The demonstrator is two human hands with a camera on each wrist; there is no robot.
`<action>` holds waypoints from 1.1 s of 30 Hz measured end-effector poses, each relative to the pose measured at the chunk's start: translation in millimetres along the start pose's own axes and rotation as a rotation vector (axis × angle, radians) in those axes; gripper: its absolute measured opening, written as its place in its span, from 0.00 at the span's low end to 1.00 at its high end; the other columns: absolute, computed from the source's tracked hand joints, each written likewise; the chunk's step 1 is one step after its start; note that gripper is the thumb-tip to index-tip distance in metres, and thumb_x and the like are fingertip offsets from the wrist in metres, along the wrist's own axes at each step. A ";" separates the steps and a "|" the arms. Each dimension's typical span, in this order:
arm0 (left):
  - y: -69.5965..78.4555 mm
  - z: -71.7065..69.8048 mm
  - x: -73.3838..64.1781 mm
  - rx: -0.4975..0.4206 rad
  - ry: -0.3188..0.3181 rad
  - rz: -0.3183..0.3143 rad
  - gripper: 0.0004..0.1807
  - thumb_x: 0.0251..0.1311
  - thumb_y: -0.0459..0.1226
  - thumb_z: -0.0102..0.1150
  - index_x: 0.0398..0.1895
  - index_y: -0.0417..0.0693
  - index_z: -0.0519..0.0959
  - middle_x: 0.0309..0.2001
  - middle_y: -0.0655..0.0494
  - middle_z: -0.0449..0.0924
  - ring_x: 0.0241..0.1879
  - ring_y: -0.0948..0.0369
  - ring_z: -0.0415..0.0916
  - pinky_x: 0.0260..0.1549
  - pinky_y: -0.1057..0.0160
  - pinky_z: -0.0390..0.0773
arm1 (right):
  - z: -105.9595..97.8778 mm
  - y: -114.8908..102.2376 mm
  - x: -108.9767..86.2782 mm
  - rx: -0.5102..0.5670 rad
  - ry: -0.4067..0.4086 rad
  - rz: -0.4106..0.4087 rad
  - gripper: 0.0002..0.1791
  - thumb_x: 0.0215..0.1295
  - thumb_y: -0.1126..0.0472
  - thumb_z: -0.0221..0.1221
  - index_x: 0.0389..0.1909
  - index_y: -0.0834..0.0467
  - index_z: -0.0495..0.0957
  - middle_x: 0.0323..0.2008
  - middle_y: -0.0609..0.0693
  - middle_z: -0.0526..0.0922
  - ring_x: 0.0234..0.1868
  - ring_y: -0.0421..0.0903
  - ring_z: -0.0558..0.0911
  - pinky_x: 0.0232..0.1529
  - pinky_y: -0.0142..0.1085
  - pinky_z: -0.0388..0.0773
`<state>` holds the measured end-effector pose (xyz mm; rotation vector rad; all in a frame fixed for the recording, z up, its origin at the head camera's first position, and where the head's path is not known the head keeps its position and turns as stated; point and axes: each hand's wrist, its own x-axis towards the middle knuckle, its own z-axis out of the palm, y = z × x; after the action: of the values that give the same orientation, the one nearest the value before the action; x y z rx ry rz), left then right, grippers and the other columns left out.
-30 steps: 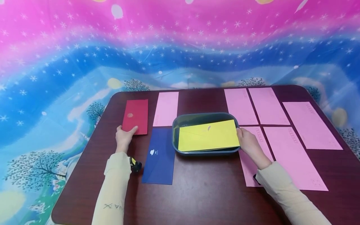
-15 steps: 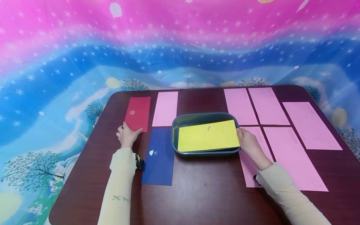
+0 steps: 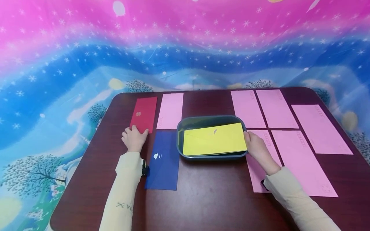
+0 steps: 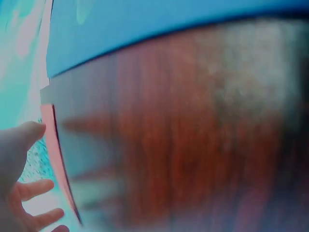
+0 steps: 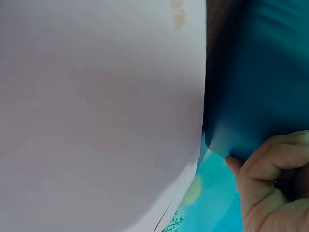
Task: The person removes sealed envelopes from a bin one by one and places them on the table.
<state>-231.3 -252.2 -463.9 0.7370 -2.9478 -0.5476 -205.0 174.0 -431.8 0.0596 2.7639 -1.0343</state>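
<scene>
My left hand [image 3: 135, 139] is at the near edge of a red envelope [image 3: 144, 113] with a gold round emblem, which lies on the table at the far left. Its thumb and fingers are spread apart, as the left wrist view also shows with the fingers [image 4: 36, 189] beside the reddish edge. My right hand [image 3: 258, 148] grips the right rim of a dark grey-blue plastic tub [image 3: 212, 120]; in the right wrist view its fingers curl at the tub's wall [image 5: 270, 82]. Yellow envelopes [image 3: 214, 141] lie in the tub, the top one slightly tilted.
A blue envelope [image 3: 163, 163] with a white hat print lies left of the tub, below a pink envelope [image 3: 170, 110]. Several pink envelopes [image 3: 321, 128] are laid out on the right. A printed cloth [image 3: 190, 48] hangs behind the dark wooden table [image 3: 208, 199].
The red envelope has slid away and slightly rightward over the table, with my left hand at its near edge. My right hand and the tub have stayed in place.
</scene>
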 end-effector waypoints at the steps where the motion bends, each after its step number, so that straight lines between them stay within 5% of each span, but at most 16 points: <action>1: 1.6 -0.3 -1.3 0.031 0.009 0.008 0.36 0.59 0.51 0.55 0.62 0.35 0.63 0.60 0.30 0.62 0.60 0.37 0.61 0.60 0.40 0.60 | -0.2 -0.2 0.0 0.001 0.001 -0.001 0.30 0.77 0.53 0.29 0.51 0.74 0.69 0.28 0.60 0.74 0.28 0.50 0.75 0.28 0.34 0.70; 6: 8.7 -0.9 -6.7 0.126 -0.026 0.032 0.31 0.61 0.51 0.53 0.58 0.35 0.67 0.56 0.32 0.68 0.57 0.38 0.67 0.58 0.41 0.64 | -0.6 -0.8 -0.3 0.007 0.001 -0.001 0.30 0.77 0.53 0.29 0.51 0.74 0.69 0.28 0.60 0.74 0.28 0.50 0.75 0.27 0.34 0.70; 21: 13.3 0.9 -4.6 0.046 -0.171 0.052 0.35 0.65 0.49 0.47 0.71 0.42 0.58 0.70 0.34 0.54 0.69 0.37 0.52 0.65 0.39 0.54 | 0.4 -0.1 -0.2 0.020 0.006 -0.001 0.29 0.77 0.53 0.29 0.48 0.73 0.70 0.26 0.59 0.73 0.26 0.48 0.74 0.26 0.34 0.70; 33: 13.7 2.2 -3.8 0.028 -0.212 0.044 0.37 0.66 0.49 0.45 0.74 0.43 0.52 0.73 0.35 0.47 0.70 0.36 0.47 0.67 0.38 0.51 | -0.1 -0.3 0.4 0.003 -0.001 0.011 0.29 0.77 0.53 0.29 0.50 0.73 0.70 0.27 0.60 0.73 0.27 0.49 0.75 0.26 0.34 0.70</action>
<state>-234.4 -238.4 -461.0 0.6526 -3.1633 -0.6185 -205.5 173.8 -431.6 0.0754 2.7582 -1.0358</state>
